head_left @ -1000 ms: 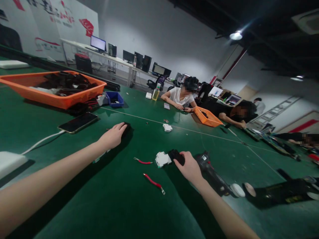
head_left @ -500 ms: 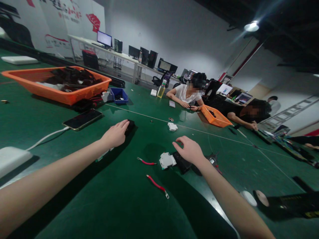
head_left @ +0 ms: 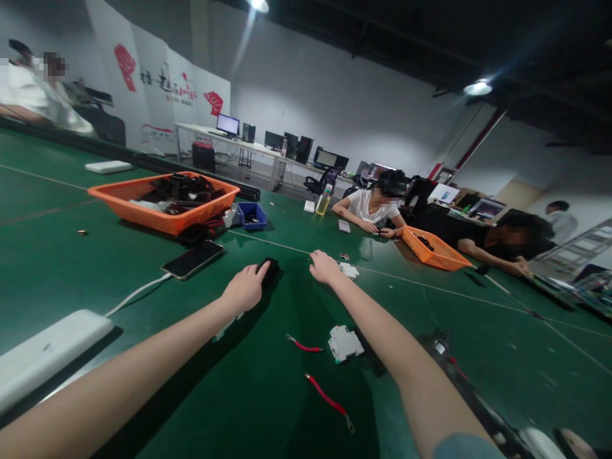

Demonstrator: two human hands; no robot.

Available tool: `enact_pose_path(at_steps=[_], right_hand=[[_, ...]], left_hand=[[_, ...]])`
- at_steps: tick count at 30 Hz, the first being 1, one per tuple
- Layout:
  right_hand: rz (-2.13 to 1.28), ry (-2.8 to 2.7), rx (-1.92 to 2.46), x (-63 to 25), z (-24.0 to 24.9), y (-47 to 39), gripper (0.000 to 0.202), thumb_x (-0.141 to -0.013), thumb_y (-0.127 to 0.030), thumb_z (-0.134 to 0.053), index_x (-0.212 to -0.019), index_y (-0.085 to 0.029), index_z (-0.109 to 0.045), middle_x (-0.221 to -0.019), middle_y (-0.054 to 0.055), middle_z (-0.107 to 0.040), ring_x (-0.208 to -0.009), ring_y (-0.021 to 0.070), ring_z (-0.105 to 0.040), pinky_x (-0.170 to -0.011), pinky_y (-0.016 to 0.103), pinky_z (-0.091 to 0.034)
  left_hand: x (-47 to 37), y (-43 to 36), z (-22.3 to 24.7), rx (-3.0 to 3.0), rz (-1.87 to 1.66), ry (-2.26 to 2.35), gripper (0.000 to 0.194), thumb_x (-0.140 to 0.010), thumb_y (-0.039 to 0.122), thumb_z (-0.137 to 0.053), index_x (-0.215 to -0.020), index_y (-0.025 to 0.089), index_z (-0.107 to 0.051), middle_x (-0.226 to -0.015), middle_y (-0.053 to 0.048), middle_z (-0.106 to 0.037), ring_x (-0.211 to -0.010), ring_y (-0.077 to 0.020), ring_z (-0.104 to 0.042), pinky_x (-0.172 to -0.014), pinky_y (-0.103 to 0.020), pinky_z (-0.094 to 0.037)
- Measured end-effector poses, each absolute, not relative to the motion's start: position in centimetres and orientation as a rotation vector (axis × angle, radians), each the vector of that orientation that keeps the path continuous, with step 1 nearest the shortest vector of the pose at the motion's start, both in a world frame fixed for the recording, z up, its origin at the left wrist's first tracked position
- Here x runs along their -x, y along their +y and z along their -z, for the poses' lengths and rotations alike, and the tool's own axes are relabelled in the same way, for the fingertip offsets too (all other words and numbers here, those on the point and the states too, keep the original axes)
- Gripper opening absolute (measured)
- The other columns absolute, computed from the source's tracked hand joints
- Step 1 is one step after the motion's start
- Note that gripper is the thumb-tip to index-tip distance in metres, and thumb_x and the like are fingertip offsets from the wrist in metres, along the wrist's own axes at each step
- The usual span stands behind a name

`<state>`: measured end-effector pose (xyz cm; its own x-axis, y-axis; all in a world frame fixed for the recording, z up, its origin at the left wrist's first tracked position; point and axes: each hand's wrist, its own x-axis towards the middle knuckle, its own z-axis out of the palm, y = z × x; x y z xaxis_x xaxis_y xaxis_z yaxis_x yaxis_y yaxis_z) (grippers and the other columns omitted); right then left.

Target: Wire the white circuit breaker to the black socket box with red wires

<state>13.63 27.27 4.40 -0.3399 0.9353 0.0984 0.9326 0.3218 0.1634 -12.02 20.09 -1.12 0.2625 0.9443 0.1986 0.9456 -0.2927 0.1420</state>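
Observation:
My left hand rests on a small black part on the green table, fingers curled over its near end. My right hand is stretched far forward, fingers apart and holding nothing, just short of a small white part. A white plastic block lies under my right forearm. Two red wires with metal lugs lie close by, one left of the block and one nearer me.
An orange basket of black parts and a blue bin stand at the left, with a phone on a white cable. Two people sit across the table beside a second orange basket. A black tool lies at my right.
My right hand let go of the black piece next to the white block and reached forward toward the small white part. My left hand stayed on the black part. The view swung left.

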Motion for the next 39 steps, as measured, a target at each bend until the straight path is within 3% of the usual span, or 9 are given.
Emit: enact_pose_path(at_steps=[7, 11, 13, 18, 25, 32, 39], right_hand=[[-0.196, 2.582, -1.693, -13.1, -3.6, 27.4, 0.032, -0.096, -0.035, -0.06, -0.123, -0.016, -0.059, -0.124, 0.01, -0.061, -0.105, 0.0226, -0.063, -0.089, 0.044, -0.055], [-0.123, 2.643, -1.661, -14.3, -4.5, 24.2, 0.02, -0.097, -0.029, -0.058, -0.109, -0.014, -0.064, -0.11, 0.008, -0.066, -0.099, 0.0208, -0.064, -0.088, 0.04, -0.053], [-0.09, 2.696, -1.661, -15.3, -5.5, 21.5, 0.017, -0.099, -0.023, -0.053, -0.101, -0.014, -0.066, -0.103, 0.009, -0.067, -0.098, 0.0196, -0.063, -0.088, 0.034, -0.05], [-0.004, 2.859, -1.666, -18.1, -7.1, 11.5, 0.022, -0.103, -0.026, -0.041, -0.106, -0.017, -0.061, -0.106, 0.009, -0.066, -0.096, 0.0169, -0.061, -0.084, 0.029, -0.048], [0.185, 3.266, -1.374, -21.4, -2.6, -0.2, 0.011, -0.094, -0.015, -0.052, -0.099, -0.018, -0.061, -0.093, 0.008, -0.069, -0.087, 0.0202, -0.063, -0.078, 0.034, -0.048], [0.322, 3.209, -1.392, -22.3, -0.9, -0.3, 0.011, -0.093, -0.015, -0.051, -0.097, -0.018, -0.061, -0.09, 0.007, -0.066, -0.084, 0.0189, -0.06, -0.075, 0.032, -0.047], [0.384, 3.203, -1.392, -22.2, -0.8, -0.8, 0.009, -0.091, -0.015, -0.052, -0.094, -0.018, -0.06, -0.086, 0.005, -0.063, -0.077, 0.0174, -0.055, -0.069, 0.03, -0.043]], left_hand=[[11.9, 19.7, 0.7, 2.489, 0.368, -1.843, 0.072, -0.087, 0.019, -0.041, -0.156, 0.018, -0.022, -0.138, -0.019, -0.053, -0.126, -0.0306, -0.05, -0.097, -0.04, -0.045], [11.8, 19.7, 0.4, 2.522, 0.375, -1.828, 0.072, -0.088, 0.027, -0.041, -0.156, 0.012, -0.021, -0.139, -0.022, -0.051, -0.128, -0.0332, -0.05, -0.099, -0.043, -0.045], [11.8, 19.7, 0.4, 2.535, 0.385, -1.833, 0.071, -0.089, 0.031, -0.04, -0.155, 0.011, -0.022, -0.139, -0.022, -0.051, -0.127, -0.0336, -0.051, -0.1, -0.044, -0.044], [11.8, 19.8, 0.4, 2.586, 0.402, -1.837, 0.073, -0.09, 0.036, -0.04, -0.156, 0.011, -0.019, -0.138, -0.021, -0.052, -0.12, -0.0324, -0.057, -0.097, -0.042, -0.046], [12.0, 19.9, 0.9, 2.565, 0.408, -1.793, 0.078, -0.087, 0.043, -0.044, -0.155, 0.012, -0.02, -0.14, -0.021, -0.047, -0.121, -0.0335, -0.056, -0.099, -0.041, -0.047], [11.9, 19.8, 0.8, 2.495, 0.424, -1.714, 0.08, -0.087, 0.055, -0.047, -0.15, 0.009, -0.029, -0.147, -0.023, -0.038, -0.132, -0.036, -0.046, -0.107, -0.045, -0.043], [11.9, 20.0, 1.1, 2.439, 0.5, -1.647, 0.064, -0.098, 0.054, -0.027, -0.139, 0.008, -0.042, -0.145, -0.023, -0.042, -0.137, -0.033, -0.042, -0.112, -0.047, -0.039]])
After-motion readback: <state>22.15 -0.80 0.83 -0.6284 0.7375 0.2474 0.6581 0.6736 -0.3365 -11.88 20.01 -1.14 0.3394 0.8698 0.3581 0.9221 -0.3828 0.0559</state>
